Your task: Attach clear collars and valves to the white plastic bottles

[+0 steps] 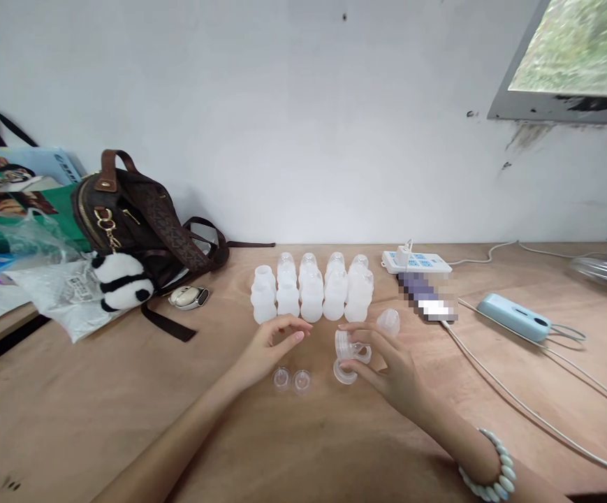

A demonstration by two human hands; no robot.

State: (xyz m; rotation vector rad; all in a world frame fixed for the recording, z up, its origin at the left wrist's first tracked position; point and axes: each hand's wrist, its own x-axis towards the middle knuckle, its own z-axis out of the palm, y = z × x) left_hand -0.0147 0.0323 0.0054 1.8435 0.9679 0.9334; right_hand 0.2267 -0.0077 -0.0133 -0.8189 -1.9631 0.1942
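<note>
My right hand [395, 363] grips a translucent bottle collar with a side handle [343, 344], thumb below and fingers above. Just under it a pale ring [345, 373] lies on the table. My left hand [276, 342] is raised with curved fingers apart and nothing between them. Behind both hands stand several frosted white baby bottles [312, 300] in close rows; some at the back carry clear domed caps [309, 261]. Two clear silicone teats [302, 381] lie in front of my left hand. A loose clear domed cap [388, 322] is behind my right hand, partly hidden by it.
A brown backpack [140, 216] with a panda plush [123, 281] and plastic bags [62, 290] stand at the left. A beige mouse-like device [188, 297] lies nearby. Rightward are a power strip [429, 263], a pixelated phone-like object [426, 297], a light-blue device [513, 318] and white cables [496, 385].
</note>
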